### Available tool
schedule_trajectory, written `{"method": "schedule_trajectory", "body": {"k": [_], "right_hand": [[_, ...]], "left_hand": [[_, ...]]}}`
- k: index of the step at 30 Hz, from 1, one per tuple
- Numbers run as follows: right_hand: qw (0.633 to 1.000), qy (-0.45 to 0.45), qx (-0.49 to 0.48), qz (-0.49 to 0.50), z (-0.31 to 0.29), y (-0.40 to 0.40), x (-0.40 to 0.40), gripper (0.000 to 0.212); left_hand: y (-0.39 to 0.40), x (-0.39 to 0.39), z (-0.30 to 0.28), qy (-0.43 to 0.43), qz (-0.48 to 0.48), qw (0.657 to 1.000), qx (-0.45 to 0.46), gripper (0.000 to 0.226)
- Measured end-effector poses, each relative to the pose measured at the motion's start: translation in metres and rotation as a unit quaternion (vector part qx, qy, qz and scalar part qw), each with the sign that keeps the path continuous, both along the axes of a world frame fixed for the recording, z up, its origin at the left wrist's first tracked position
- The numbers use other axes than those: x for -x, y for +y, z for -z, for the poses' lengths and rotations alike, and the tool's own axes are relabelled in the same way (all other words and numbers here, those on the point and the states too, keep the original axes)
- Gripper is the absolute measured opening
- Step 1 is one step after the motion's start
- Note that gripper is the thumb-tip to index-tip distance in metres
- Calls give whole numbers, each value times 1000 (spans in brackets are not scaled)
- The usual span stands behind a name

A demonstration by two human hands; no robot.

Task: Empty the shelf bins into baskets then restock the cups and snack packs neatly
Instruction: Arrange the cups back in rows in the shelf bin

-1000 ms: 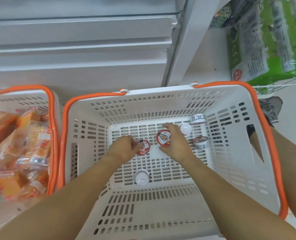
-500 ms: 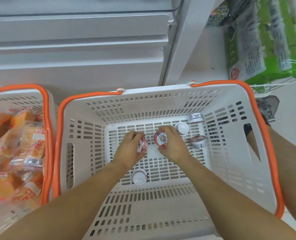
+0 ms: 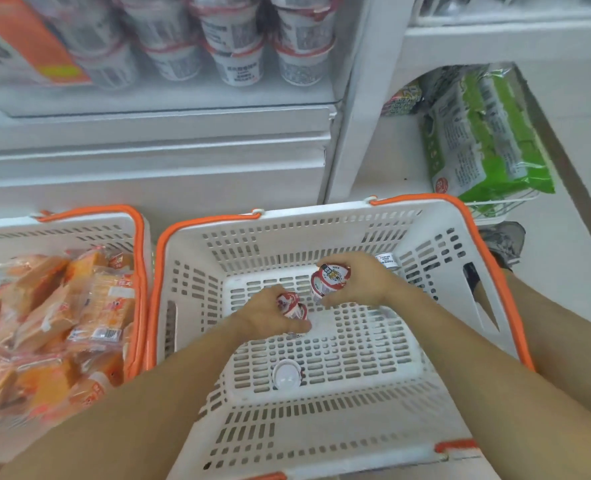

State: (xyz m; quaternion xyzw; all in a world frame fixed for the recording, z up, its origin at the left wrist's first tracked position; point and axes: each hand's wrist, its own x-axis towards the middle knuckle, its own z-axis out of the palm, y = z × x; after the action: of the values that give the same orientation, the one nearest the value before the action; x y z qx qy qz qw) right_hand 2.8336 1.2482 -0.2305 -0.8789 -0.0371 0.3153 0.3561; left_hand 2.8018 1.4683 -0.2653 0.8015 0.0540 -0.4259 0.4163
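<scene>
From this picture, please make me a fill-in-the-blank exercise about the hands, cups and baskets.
1. The right hand grips a cup with a ____ rim.
2. The loose cup near the arms lies in the ____ basket.
3. The left basket holds orange ____.
4. Both baskets have ____ handles.

Missing words: red; right; snack packs; orange

A white slotted plastic basket [image 3: 436, 237] is showing orange rims. Small white cups with red-rimmed printed lids [image 3: 329, 282] are lying inside it. Orange snack packs in clear wrap [image 3: 62, 317] are filling the neighbouring white basket [image 3: 79, 230]. A green-and-white printed bag [image 3: 484, 140] is lying on the pale floor.
</scene>
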Motion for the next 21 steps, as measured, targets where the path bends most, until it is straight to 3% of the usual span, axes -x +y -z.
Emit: {"method": "schedule_trajectory", "body": {"k": [5,9,13,17,21], "right_hand": [[993,-64,40,-89,-106,7,-11,79],[983,-141,43,-113,-185,21,-6,77],[978,-184,-40,-87,-249,41,3,67],[972,-215,-54,-82,-284,62,-2,65],[962,-248,-64,-91,-297,86,-17,64]], "left_hand": [[1,-20,-95,-98,-6,994,48,52],[19,-33,-186,-148,72,984,69,50],[45,-34,-266,-188,114,973,74,55],[67,-24,-311,-246,87,962,83,52],[84,-23,-319,-325,27,943,74,46]]}}
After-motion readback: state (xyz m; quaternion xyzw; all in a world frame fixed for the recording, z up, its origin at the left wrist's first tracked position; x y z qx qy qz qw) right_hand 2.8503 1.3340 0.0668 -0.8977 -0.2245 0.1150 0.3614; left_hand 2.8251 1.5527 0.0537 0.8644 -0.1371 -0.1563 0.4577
